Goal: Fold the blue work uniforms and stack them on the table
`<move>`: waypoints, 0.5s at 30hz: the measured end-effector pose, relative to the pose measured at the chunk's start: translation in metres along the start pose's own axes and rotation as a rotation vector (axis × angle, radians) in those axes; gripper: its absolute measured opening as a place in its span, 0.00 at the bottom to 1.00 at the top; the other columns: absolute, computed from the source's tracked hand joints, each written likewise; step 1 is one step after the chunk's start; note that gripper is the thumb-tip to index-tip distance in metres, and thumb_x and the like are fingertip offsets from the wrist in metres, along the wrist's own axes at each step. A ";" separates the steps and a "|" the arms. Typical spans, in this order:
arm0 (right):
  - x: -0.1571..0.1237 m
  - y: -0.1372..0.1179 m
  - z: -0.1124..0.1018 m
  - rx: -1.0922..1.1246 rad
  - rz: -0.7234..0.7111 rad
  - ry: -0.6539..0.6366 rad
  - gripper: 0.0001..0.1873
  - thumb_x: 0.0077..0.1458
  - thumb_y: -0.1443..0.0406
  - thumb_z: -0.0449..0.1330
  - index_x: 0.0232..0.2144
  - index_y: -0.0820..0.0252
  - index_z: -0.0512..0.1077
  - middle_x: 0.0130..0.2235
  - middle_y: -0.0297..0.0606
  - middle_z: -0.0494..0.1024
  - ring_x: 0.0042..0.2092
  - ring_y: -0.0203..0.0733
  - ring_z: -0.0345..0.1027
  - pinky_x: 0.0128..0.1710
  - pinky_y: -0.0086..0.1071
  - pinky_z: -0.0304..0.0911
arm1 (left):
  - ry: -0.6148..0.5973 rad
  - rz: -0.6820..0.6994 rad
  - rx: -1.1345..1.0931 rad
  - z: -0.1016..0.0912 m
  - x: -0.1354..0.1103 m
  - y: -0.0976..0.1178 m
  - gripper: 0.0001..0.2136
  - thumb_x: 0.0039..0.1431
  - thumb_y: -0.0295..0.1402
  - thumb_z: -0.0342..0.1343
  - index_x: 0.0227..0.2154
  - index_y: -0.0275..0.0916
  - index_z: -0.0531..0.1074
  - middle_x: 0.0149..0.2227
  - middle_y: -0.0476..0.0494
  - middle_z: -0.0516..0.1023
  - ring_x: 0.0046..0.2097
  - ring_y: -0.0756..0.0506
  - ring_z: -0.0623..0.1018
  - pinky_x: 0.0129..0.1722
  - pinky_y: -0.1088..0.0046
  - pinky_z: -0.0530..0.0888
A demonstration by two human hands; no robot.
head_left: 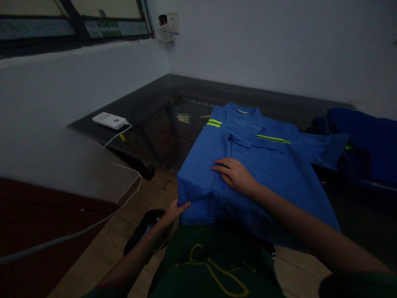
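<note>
A blue work shirt (273,165) with a collar and yellow-green stripes lies spread front side up, its lower part hanging over the table's near edge. My left hand (175,212) grips the shirt at its lower left edge, thumb on top and the other fingers hidden beneath the cloth. My right hand (237,176) rests on the shirt front near the button placket, palm down with its fingers stretched out and slightly apart. Small creases run through the cloth between my two hands.
The shirt lies on a dark glossy table (155,120). A white device (109,120) with a white cable (136,170) sits at the table's left. Darker blue folded clothes (372,145) are piled at the right. Sockets (173,23) hang on the wall. A dark bag-like object (141,231) lies below.
</note>
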State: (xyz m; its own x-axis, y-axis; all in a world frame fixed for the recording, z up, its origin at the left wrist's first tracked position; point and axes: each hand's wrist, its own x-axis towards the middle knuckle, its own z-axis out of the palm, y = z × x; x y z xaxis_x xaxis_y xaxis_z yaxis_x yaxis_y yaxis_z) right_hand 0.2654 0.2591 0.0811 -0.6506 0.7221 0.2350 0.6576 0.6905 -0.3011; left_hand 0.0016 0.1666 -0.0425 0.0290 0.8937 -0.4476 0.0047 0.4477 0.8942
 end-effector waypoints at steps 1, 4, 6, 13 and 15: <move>0.000 0.001 0.000 0.007 -0.001 0.000 0.19 0.60 0.70 0.52 0.51 0.55 0.73 0.54 0.43 0.72 0.55 0.48 0.64 0.54 0.48 0.60 | -0.005 -0.017 -0.009 -0.005 -0.006 -0.001 0.26 0.35 0.49 0.69 0.36 0.37 0.75 0.38 0.39 0.82 0.44 0.36 0.79 0.45 0.58 0.76; 0.000 0.001 -0.001 0.008 -0.008 0.000 0.19 0.60 0.70 0.51 0.51 0.56 0.73 0.54 0.44 0.72 0.54 0.47 0.64 0.53 0.46 0.60 | -0.051 -0.055 -0.059 -0.018 -0.021 -0.003 0.26 0.37 0.51 0.68 0.35 0.37 0.76 0.36 0.41 0.82 0.41 0.38 0.80 0.44 0.60 0.76; 0.000 0.000 -0.001 -0.001 -0.015 0.010 0.19 0.61 0.70 0.50 0.51 0.57 0.73 0.54 0.44 0.72 0.54 0.47 0.64 0.53 0.45 0.60 | -0.071 -0.078 -0.095 -0.022 -0.026 -0.003 0.26 0.37 0.53 0.67 0.33 0.37 0.75 0.35 0.41 0.82 0.39 0.38 0.80 0.44 0.60 0.76; -0.001 0.002 0.001 0.023 -0.001 0.015 0.19 0.60 0.71 0.51 0.50 0.55 0.73 0.54 0.42 0.72 0.55 0.46 0.64 0.53 0.46 0.60 | 0.019 0.026 0.074 -0.006 -0.022 -0.005 0.23 0.38 0.50 0.66 0.32 0.38 0.73 0.36 0.41 0.80 0.42 0.37 0.78 0.47 0.58 0.74; -0.001 0.001 0.001 0.028 0.000 0.018 0.19 0.59 0.71 0.52 0.50 0.56 0.73 0.54 0.43 0.72 0.55 0.47 0.64 0.54 0.47 0.60 | 0.131 0.174 0.164 -0.001 -0.022 -0.006 0.21 0.41 0.47 0.66 0.34 0.40 0.72 0.38 0.42 0.79 0.45 0.38 0.77 0.48 0.59 0.73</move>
State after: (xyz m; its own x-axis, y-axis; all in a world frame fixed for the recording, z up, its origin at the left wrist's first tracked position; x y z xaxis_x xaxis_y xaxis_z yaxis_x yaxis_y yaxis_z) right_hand 0.2662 0.2591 0.0795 -0.6436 0.7230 0.2511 0.6467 0.6892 -0.3268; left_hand -0.0001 0.1449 -0.0378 -0.0860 0.9577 -0.2748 0.1729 0.2860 0.9425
